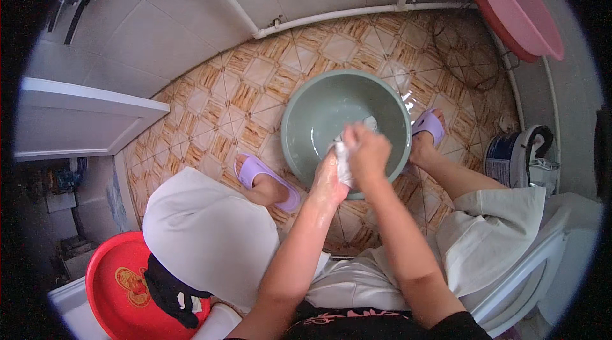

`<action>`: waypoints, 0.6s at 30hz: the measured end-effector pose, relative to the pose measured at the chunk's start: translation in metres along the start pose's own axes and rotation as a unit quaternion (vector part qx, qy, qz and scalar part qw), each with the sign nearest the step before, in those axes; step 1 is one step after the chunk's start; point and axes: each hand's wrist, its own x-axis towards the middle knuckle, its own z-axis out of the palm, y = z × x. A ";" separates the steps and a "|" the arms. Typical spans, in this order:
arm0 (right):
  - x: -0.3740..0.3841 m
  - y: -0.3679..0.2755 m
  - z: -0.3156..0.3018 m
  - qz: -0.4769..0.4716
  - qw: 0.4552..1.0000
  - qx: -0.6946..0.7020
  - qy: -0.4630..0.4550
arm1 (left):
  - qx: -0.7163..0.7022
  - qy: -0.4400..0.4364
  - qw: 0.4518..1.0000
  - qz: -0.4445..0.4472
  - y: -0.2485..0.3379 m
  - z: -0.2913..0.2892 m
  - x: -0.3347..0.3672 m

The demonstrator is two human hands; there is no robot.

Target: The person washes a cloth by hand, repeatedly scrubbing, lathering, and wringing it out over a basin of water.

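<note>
A grey-green basin (294,104) sits on the tiled floor between my feet. Over its near side, both hands are closed around a small wet white cloth (343,165); bunched up like this, its exact kind does not show. My left hand (329,177) grips it from the left, with wet, shiny skin on the wrist. My right hand (371,152) presses against the cloth from the right, its fingers smeared by motion. A bit of white (370,122) shows just beyond the right hand, inside the basin.
A red basin (105,276) with dark clothing (169,292) stands at lower left, near a white cabinet door (89,117). Pink basin (519,8) hangs at upper right. A blue-and-white tub (507,158) is by the right wall. Purple slippers (258,174) flank the grey-green basin.
</note>
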 end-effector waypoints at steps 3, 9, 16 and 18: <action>-0.014 -0.007 -0.013 -0.041 0.998 -0.036 -0.017 | 0.045 0.022 0.998 -0.028 -0.001 -0.004 0.014; -0.028 0.000 0.012 -0.140 0.990 0.025 0.016 | -0.048 -0.268 0.958 -0.087 -0.016 -0.048 0.049; -0.051 -0.031 -0.005 -0.245 0.961 0.122 0.045 | -0.116 -0.464 0.869 -0.129 -0.006 -0.100 0.071; -0.054 -0.028 -0.004 -0.275 0.961 0.028 -0.017 | -0.096 -0.464 0.871 -0.131 -0.002 -0.073 0.053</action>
